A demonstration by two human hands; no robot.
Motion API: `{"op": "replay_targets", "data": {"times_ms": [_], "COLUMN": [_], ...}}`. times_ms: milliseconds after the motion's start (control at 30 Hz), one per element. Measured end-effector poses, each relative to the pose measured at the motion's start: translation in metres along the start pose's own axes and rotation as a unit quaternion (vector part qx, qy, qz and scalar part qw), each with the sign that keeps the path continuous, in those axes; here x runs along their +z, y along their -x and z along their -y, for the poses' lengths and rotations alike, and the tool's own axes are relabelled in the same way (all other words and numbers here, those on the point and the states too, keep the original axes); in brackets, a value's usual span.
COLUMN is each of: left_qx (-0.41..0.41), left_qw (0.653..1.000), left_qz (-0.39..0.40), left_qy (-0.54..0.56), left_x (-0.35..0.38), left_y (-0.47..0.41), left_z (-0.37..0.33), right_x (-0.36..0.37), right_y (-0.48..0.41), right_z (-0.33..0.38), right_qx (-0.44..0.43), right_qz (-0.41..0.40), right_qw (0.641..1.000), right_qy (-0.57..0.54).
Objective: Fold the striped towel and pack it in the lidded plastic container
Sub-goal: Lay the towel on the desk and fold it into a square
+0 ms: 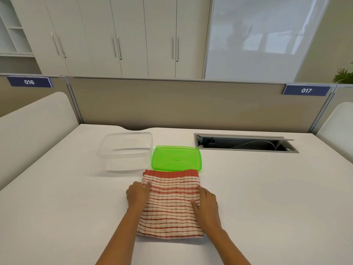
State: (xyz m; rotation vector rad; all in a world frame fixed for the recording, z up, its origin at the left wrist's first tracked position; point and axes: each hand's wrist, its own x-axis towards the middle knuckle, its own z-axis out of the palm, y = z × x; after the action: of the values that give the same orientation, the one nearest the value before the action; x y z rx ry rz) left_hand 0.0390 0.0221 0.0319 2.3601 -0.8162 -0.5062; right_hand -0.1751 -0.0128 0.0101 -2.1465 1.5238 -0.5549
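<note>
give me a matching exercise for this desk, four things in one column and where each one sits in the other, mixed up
Things:
1. striped towel
2. green lid
3. clear container
4. cable hatch

Places:
A. far right of the desk, flap open
B. far left of the group, open and empty
C. flat on the desk, just beyond the towel's far edge
D. nearest the person, left hand and right hand at its sides

Pairs: 1-D, 2-C, 3-B, 4-A
</note>
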Motion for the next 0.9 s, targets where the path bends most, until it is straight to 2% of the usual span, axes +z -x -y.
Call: {"op": "replay_targets", "data": {"times_ms": [100,233,367,467,533,667,800,900], "left_qx": [0.020,0.161,0.293,0.379,0.426,0.468,0.442,0.418], "left_qw": [0.999,0.983,0.948,0.911,0.888,0.868,0.881,0.886], "left_qz": [0.029,0.048,0.121,0.134,0.122,0.101,0.117,0.131], "left_qy": [-0.020,0.079,-0.020,-0.090,-0.121,-0.133,-0.118,-0.153], "left_x": [-0.004,-0.013,-0.037,-0.056,-0.069,-0.089,-0.104,-0.115], "left_y": [0.000,0.018,0.035,0.050,0.061,0.071,0.067,0.060], "left_z": [-0.008,-0.026,-0.058,-0.087,-0.104,-0.125,-0.126,-0.118], "right_x": [-0.003,-0.026,-0.079,-0.119,-0.140,-0.170,-0.190,-0.203], "right_y": [-0.002,-0.011,-0.023,-0.031,-0.036,-0.042,-0.036,-0.031], "right_z": [-0.001,0.010,0.046,0.070,0.079,0.085,0.084,0.076], "right_qx": [-0.001,-0.058,-0.194,-0.298,-0.333,-0.316,-0.250,-0.220], "right_qz": [0.010,-0.018,-0.057,-0.038,-0.027,-0.026,-0.005,0.003], "right_qw": [1.000,0.998,0.979,0.953,0.936,0.934,0.960,0.973], "right_qy": [-0.004,-0.022,-0.032,0.046,0.112,0.165,0.128,0.069]}}
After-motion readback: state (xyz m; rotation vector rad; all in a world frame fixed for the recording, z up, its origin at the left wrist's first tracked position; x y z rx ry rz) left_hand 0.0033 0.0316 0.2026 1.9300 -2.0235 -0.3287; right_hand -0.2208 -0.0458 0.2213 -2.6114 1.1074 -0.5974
